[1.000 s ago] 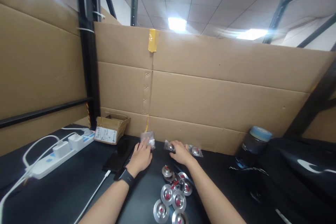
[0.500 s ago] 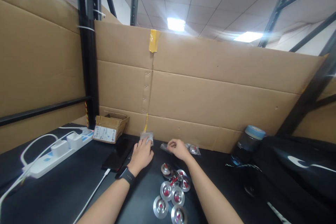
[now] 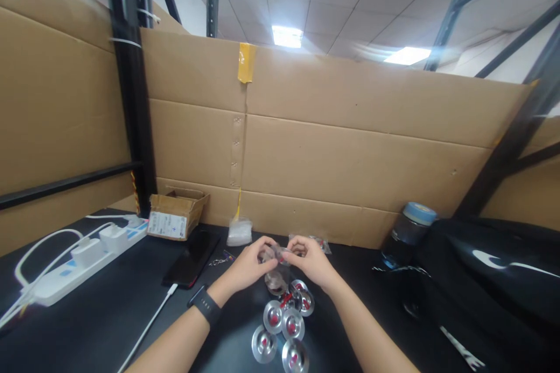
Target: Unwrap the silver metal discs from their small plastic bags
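Note:
Both of my hands meet over the far end of a cluster of metal discs. My left hand (image 3: 252,262) pinches one side of a small clear plastic bag (image 3: 280,254), and my right hand (image 3: 310,259) grips the other side. A shiny round disc (image 3: 275,283) shows just below the bag; whether it lies inside or behind the plastic I cannot tell. Nearer to me lie several silver discs (image 3: 263,345) with red centres, some overlapping. A pile of clear bags (image 3: 239,232) rests beyond my left hand. Partly hidden behind my right hand is a bagged disc (image 3: 322,244).
On the left are a black phone (image 3: 192,259), a white cable (image 3: 149,326), a power strip (image 3: 56,280) and an opened cardboard box (image 3: 177,215). A blue-lidded bottle (image 3: 406,233) and a black bag (image 3: 494,291) stand right. A cardboard wall (image 3: 332,157) closes off the back.
My left hand has left the pile of bags and moved right. My right hand has drawn back toward me with a clear bag, and both hands now hold it together.

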`<state>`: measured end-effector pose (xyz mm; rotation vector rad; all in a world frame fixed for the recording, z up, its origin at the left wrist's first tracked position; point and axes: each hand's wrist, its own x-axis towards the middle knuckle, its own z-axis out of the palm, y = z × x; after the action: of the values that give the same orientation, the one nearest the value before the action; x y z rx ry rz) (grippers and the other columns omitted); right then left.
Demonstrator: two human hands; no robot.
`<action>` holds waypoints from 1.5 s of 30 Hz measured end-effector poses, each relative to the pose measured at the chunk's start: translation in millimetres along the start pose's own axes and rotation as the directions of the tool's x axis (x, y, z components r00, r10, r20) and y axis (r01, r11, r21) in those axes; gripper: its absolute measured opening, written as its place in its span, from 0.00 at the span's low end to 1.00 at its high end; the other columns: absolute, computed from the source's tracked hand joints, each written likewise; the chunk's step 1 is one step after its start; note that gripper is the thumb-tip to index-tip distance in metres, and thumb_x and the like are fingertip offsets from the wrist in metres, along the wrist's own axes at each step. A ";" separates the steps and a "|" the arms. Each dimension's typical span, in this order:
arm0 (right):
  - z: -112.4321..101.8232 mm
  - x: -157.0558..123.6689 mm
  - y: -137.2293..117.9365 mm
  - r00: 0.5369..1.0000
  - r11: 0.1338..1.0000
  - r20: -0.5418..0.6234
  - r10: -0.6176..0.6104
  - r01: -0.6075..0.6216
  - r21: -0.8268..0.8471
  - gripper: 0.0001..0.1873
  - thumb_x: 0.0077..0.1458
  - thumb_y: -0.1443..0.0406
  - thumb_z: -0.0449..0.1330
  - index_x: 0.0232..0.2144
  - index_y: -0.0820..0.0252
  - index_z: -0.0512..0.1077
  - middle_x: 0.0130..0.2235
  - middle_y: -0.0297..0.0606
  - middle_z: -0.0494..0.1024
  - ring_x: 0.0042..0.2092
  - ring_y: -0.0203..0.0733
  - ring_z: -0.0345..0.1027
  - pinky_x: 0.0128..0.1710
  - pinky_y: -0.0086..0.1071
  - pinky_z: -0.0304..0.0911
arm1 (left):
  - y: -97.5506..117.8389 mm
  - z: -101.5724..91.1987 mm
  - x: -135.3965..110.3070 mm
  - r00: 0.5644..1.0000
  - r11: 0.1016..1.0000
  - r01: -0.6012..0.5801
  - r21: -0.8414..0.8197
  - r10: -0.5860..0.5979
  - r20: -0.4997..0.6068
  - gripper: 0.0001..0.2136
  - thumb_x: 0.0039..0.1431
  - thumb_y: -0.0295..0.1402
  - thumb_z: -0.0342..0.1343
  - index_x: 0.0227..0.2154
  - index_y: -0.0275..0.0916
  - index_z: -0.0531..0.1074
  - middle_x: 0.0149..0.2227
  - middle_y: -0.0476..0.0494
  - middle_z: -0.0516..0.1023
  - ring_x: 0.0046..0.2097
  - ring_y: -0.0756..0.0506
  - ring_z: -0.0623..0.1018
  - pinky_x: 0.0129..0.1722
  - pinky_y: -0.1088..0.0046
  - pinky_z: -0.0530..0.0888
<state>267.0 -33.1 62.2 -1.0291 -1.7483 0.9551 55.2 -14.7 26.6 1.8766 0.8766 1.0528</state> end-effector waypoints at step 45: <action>3.9 -32.4 12.8 0.986 0.956 -0.163 0.044 0.006 0.293 0.28 0.53 0.61 0.68 0.52 0.53 0.61 0.32 0.31 0.79 0.31 0.39 0.76 0.36 0.33 0.70 | 4.7 14.2 -2.0 0.989 0.947 -0.001 -0.321 -0.047 -0.141 0.21 0.58 0.36 0.64 0.52 0.39 0.64 0.35 0.45 0.81 0.39 0.45 0.81 0.42 0.70 0.75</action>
<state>275.6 -58.7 39.9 -0.9069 -1.4106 1.0704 67.8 -22.7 25.3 1.5297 0.7557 1.2507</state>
